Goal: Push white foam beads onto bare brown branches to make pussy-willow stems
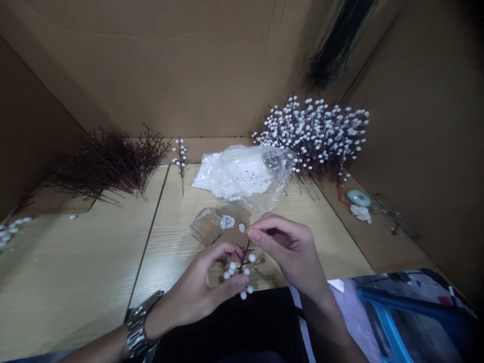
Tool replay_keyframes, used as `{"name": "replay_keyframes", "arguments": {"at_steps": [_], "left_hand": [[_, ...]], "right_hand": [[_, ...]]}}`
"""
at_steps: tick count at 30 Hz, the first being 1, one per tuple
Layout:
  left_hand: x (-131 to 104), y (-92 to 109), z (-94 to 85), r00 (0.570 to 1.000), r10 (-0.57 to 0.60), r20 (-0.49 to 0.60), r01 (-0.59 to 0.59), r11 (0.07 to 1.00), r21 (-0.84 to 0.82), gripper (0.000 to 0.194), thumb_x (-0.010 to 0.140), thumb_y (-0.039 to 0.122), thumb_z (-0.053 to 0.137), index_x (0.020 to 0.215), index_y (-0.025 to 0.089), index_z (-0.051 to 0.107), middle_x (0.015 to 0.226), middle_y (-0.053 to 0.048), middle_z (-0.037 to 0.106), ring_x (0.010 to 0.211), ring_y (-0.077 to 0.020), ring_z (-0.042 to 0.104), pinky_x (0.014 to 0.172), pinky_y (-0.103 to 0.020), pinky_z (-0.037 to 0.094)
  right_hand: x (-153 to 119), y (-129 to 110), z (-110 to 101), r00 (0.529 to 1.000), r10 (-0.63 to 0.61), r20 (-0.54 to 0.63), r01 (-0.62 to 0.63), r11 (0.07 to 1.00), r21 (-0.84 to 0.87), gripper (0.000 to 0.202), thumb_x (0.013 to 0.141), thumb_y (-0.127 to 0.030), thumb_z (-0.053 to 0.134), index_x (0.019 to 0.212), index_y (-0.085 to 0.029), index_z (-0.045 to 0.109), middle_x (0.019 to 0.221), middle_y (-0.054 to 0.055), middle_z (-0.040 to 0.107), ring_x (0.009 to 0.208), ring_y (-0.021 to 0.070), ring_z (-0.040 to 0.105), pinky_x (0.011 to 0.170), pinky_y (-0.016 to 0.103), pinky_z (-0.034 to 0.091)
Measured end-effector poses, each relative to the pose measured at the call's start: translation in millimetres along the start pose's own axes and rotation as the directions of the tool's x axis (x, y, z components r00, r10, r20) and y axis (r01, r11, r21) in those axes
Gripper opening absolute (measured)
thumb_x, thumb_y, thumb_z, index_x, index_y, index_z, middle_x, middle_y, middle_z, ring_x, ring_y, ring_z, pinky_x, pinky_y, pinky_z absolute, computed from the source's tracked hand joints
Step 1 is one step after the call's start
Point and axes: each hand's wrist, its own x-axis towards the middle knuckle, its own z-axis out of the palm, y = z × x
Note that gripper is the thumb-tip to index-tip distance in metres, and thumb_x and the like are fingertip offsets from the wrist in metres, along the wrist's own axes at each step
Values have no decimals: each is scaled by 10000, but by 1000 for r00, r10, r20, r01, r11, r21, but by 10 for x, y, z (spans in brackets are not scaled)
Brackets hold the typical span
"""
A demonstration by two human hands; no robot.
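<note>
My left hand (196,290), with a metal watch on its wrist, holds an artificial berry twig (241,264) between thumb and fingers. White round berries sit on several of its short branches. The fingertips of my right hand (295,247) are pinched together at the twig's far tip; whatever lies between them is hidden. Just beyond both hands lies a torn piece of cardboard (206,227) bearing a white glue-like blob (227,222) and a smaller one. Behind it is a clear plastic bag (245,176) of small white berries, some spilling out at its left.
A pile of bare dark twigs (113,161) lies at the left. One berry twig (182,159) rests beside the bag. A large heap of berry twigs (313,131) is at the back right, near a pale green oval object (358,198). Cardboard walls (151,65) surround the table.
</note>
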Motion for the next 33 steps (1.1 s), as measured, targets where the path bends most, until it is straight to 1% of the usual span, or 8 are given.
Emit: {"name": "replay_keyframes", "arguments": {"at_steps": [4,10,13,15,17,23,28,33], "left_hand": [[58,-14,11,999,32,-18,-33,999,-40,133,957,302,614,894,186,635,892,-34,652,868,-210,611,808,-314,457],[100,-172,8,996,-48,-82,37,991,-132,162,962,328,611,895,187,653,854,-17,637,858,-200,596,798,-293,453],[138,-205,-37,993,-70,-97,47,976,-214,164,958,338,617,914,189,666,881,-27,660,893,-211,606,811,-293,454],[189,-196,-81,991,-69,-114,40,969,-245,162,953,339,627,916,190,678,877,-27,665,884,-208,604,801,-284,448],[256,-182,-121,988,-65,-138,28,967,-255,171,950,342,633,888,191,684,837,-16,651,840,-195,592,767,-269,439],[378,-266,-136,978,-61,-199,-4,951,-309,186,933,346,662,856,178,681,797,-17,632,782,-181,580,726,-267,443],[358,-371,-149,969,-102,-224,6,919,-394,169,912,350,695,870,185,694,871,-40,699,862,-202,640,785,-288,482],[334,-401,-198,970,-135,-204,3,841,-541,122,937,327,676,911,211,701,1019,-55,765,1049,-221,679,905,-301,482]], "right_hand": [[29,22,44,999,26,-26,-26,1000,-1,108,829,-289,742,777,-195,736,707,8,685,649,141,597,581,263,451],[204,130,-110,999,23,-38,-27,996,-86,181,879,-344,683,970,-216,772,936,49,775,807,182,686,699,290,536],[555,257,-363,993,-96,-71,70,948,-311,237,912,-359,642,1032,-190,756,1012,73,773,811,187,680,707,305,522],[881,357,-506,985,-170,21,154,824,-546,242,949,-318,575,1025,-164,746,1016,94,767,829,195,674,735,320,506],[1212,460,-570,981,-163,107,194,759,-621,183,920,-234,594,951,-158,758,956,97,767,824,207,662,762,337,478],[1789,766,-371,954,-67,293,262,663,-701,162,827,-113,661,701,-188,727,719,45,694,723,198,631,710,306,418],[1895,909,-293,936,1,353,279,610,-742,150,811,-111,666,675,-173,671,722,57,680,713,180,588,654,277,360],[1836,813,-290,942,-35,333,289,587,-756,157,844,-151,579,691,-176,604,759,66,668,684,170,529,653,291,329]]}}
